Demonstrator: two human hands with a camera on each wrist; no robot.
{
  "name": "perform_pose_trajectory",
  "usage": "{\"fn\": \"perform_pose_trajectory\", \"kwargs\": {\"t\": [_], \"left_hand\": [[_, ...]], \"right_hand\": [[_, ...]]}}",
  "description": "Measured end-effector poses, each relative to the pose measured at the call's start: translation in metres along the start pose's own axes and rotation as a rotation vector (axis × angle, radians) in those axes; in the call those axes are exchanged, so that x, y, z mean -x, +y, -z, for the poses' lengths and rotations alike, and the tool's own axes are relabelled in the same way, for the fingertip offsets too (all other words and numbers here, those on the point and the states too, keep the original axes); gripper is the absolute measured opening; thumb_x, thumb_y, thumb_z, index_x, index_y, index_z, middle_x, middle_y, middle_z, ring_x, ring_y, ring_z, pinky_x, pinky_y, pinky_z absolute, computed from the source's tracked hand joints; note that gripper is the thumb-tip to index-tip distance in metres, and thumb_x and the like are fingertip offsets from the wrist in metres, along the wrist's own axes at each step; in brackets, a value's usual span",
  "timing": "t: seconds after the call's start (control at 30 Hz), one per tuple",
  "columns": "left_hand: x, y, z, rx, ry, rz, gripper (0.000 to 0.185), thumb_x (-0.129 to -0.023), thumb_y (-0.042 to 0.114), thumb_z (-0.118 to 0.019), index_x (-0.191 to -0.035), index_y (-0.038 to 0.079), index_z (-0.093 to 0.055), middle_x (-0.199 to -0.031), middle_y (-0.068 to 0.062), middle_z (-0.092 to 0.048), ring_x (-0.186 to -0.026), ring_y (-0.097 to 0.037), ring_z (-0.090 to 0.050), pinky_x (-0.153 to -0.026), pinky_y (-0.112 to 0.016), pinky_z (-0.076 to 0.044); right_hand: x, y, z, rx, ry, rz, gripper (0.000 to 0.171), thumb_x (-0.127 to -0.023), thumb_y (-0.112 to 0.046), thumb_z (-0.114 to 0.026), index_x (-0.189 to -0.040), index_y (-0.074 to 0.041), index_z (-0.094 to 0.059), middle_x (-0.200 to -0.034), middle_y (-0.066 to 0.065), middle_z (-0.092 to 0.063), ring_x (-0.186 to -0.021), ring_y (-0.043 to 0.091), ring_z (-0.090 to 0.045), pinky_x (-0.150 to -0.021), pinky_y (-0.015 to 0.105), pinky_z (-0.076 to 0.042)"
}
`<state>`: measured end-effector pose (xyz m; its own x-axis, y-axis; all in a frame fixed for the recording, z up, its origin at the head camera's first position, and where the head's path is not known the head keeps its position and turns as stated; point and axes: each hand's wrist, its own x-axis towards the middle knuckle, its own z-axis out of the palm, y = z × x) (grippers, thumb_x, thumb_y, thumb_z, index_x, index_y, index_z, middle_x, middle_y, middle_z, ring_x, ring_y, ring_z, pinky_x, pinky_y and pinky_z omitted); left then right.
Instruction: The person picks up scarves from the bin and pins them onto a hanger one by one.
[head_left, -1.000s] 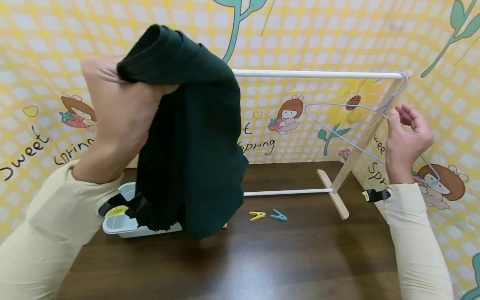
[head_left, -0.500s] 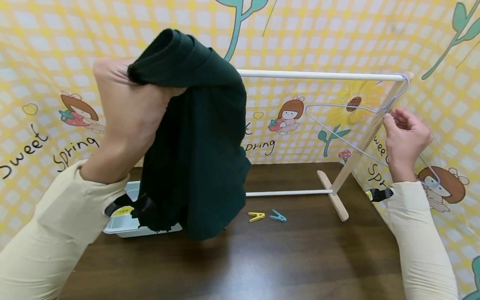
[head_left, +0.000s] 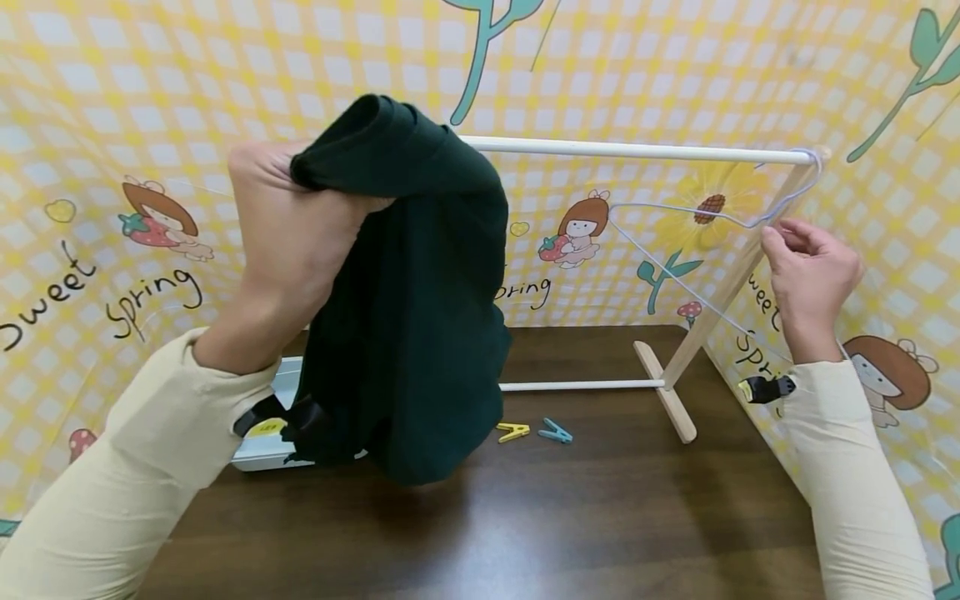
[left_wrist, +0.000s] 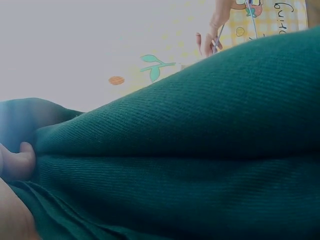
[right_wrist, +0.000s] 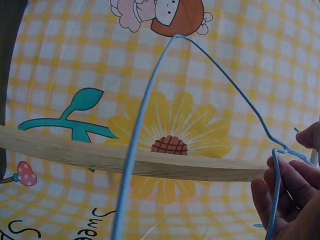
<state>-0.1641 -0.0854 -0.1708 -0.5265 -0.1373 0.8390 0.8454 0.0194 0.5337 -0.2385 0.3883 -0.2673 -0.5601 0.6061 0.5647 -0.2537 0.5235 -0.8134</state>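
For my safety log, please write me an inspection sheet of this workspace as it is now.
Surface: dark wooden table, bare at the front.
Job's things: dark green garment hangs bunched from the left hand; light blue wire hanger hooked at the right end of the wooden drying rack.
Clutter: yellow clothespin and teal clothespin on the table; white tub behind the garment.
Hands: left hand grips the garment; right hand pinches the hanger's neck with its fingers.
Cables: nothing seen.
Surroundings: yellow checked cartoon backdrop on three sides.
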Motion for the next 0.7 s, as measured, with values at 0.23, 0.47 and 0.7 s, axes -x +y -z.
{"fn": "perform_pose_trajectory", "kwargs": {"t": [0.23,0.47,0.7], "left_hand": [[0.006,-0.001,-0.003,-0.015,0.024,0.063,0.008,-0.077,-0.015,-0.072,-0.071,-0.011,-0.075,-0.054,0.011,-0.065,-0.057,-0.005,-0.063,-0.061,-0.023,-0.049],[0.011,-0.005,-0.001,-0.055,0.023,0.078,0.006,-0.077,-0.014,-0.073,-0.072,-0.012,-0.075,-0.056,0.014,-0.066,-0.057,-0.003,-0.062,-0.059,-0.023,-0.048],[0.011,-0.004,-0.002,-0.056,0.01,0.094,0.008,-0.08,-0.013,-0.071,-0.077,-0.01,-0.077,-0.06,0.013,-0.069,-0.061,-0.004,-0.064,-0.064,-0.023,-0.051]], "right_hand": [[-0.007,-0.011,0.002,-0.091,-0.219,-0.107,0.034,-0.087,-0.018,-0.079,-0.116,0.0,-0.076,-0.07,-0.022,-0.071,-0.057,-0.002,-0.066,-0.057,0.012,-0.053],[-0.015,-0.017,0.001,-0.352,-0.359,-0.245,0.007,-0.083,-0.013,-0.083,-0.088,-0.013,-0.079,-0.068,-0.007,-0.075,-0.056,0.005,-0.071,-0.055,0.017,-0.056],[-0.02,-0.02,-0.003,-0.53,-0.393,-0.301,0.015,-0.084,0.005,-0.076,-0.08,-0.009,-0.078,-0.073,0.0,-0.077,-0.063,0.011,-0.075,-0.063,0.02,-0.058]]}}
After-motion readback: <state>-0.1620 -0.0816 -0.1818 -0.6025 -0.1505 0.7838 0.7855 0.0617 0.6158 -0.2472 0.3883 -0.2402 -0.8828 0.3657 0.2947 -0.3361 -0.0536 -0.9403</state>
